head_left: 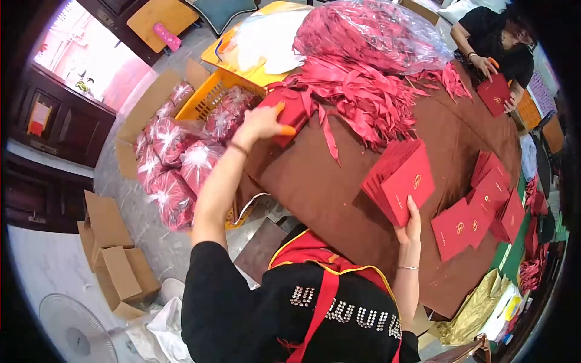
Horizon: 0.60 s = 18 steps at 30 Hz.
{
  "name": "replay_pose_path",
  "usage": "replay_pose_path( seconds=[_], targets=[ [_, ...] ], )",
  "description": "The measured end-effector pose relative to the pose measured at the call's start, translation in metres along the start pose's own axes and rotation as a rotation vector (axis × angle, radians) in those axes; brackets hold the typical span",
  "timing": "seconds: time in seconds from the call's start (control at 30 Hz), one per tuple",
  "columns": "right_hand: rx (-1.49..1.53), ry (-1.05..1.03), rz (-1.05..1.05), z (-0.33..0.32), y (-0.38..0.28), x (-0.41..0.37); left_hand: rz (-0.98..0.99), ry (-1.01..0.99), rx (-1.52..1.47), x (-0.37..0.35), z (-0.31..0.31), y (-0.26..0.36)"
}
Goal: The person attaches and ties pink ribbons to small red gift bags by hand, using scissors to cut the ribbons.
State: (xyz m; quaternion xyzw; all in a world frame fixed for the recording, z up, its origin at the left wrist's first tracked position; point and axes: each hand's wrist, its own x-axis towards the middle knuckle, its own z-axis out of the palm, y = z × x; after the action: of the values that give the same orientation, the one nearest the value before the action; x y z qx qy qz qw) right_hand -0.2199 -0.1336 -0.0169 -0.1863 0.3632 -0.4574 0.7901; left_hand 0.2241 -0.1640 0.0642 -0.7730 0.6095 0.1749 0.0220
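Note:
My right hand (412, 222) grips a fanned stack of red folded cards (417, 180) with gold print, holding it up near the front of the table. My left hand (264, 125) reaches to the table's left edge, with orange covers on two fingertips. Those fingers are spread apart on a red pile (293, 112) with ribbon beside it; its underside is hidden. Several more red cards (458, 228) lie overlapping to the right of the held stack. Loose red ribbons (363, 100) are heaped beyond my hands.
A brown cloth covers the table (327, 187). Plastic-wrapped red bundles (175, 145) fill a carton at left, beside a yellow crate (210, 91). Across the table, a person (493, 45) holds a red card. A large clear bag (369, 33) of red ribbon lies at the back.

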Motion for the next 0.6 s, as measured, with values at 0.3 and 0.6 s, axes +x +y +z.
replay_pose_path(
  seconds=[0.3,0.6],
  targets=[
    [0.154,-0.058,0.012,-0.008,-0.002,-0.004,0.121,-0.203,0.121,0.026,-0.040,0.010],
    [0.164,-0.071,0.019,-0.008,-0.002,-0.003,0.208,-0.220,0.090,0.019,-0.047,0.005]
  ],
)
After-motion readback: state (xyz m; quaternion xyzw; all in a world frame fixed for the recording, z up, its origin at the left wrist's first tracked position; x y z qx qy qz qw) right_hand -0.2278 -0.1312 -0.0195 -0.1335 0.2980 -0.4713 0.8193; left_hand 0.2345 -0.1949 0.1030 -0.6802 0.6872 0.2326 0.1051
